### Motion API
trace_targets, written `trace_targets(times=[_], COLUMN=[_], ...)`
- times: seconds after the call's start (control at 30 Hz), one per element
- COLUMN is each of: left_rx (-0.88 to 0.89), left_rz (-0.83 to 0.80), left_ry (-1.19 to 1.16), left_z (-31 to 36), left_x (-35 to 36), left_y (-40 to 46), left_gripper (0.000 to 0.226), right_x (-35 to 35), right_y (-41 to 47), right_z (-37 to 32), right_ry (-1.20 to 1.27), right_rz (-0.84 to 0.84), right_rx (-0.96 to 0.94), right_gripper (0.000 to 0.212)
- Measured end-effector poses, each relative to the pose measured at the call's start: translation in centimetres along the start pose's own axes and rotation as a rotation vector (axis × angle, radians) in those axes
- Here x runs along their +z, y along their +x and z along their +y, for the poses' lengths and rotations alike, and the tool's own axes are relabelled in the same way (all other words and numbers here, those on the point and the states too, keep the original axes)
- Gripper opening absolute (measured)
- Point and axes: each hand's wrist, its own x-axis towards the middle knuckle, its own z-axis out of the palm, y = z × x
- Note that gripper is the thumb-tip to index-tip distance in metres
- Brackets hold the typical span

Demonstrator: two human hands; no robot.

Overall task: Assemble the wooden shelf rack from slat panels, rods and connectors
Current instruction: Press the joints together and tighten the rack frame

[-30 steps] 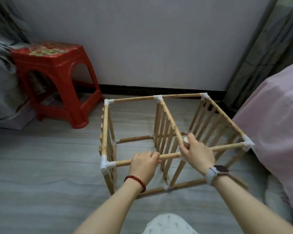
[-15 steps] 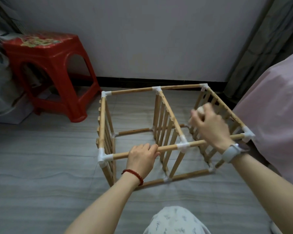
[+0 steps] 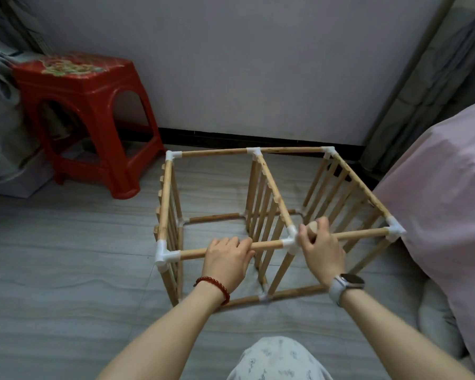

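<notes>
The wooden rack (image 3: 214, 152) stands on the grey floor as an open frame of rods joined by white connectors. It has three upright slat panels: left (image 3: 168, 215), middle (image 3: 263, 204) and right (image 3: 340, 193). My left hand (image 3: 226, 261) is closed over the near top rod (image 3: 269, 245), left of the middle connector (image 3: 291, 237). My right hand (image 3: 322, 253) sits just right of that connector on the same rod line, fingers shut around a small round tan object (image 3: 313, 227); what that object is I cannot tell.
A red plastic stool (image 3: 88, 86) stands at the back left by the wall. Pink bedding (image 3: 444, 201) presses close to the rack's right corner. Grey cloth (image 3: 0, 133) lies at the far left, a curtain (image 3: 422, 78) hangs at the back right. My knee (image 3: 280, 360) is at the bottom.
My right hand rose off the middle connector with the round object, then came back down to it. My left hand stayed on the near rod.
</notes>
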Motion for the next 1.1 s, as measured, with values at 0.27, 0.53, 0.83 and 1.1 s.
trace_targets(times=[0.27, 0.53, 0.83, 1.1], left_rx=[0.088, 0.198, 0.564, 0.454], left_rz=[-0.154, -0.301, -0.362, -0.218], left_ry=[0.132, 0.185, 0.409, 0.133], left_z=[-5.6, -14.8, -13.5, -5.8], left_x=[-3.4, -6.9, -8.5, -6.4], left_y=[-2.2, -4.4, -3.8, -4.0], left_gripper=[0.038, 0.035, 0.026, 0.028], right_x=[0.1, 4.9, 4.7, 2.8], right_y=[2.2, -0.2, -0.2, 4.0], right_z=[-0.6, -3.2, -2.8, -1.6], right_ry=[-0.31, 0.111, 0.139, 0.248], right_rz=[-0.427, -0.311, -0.236, -0.297], right_rx=[-0.062, -0.096, -0.186, -0.045], right_gripper=[0.025, 0.016, 0.017, 0.009])
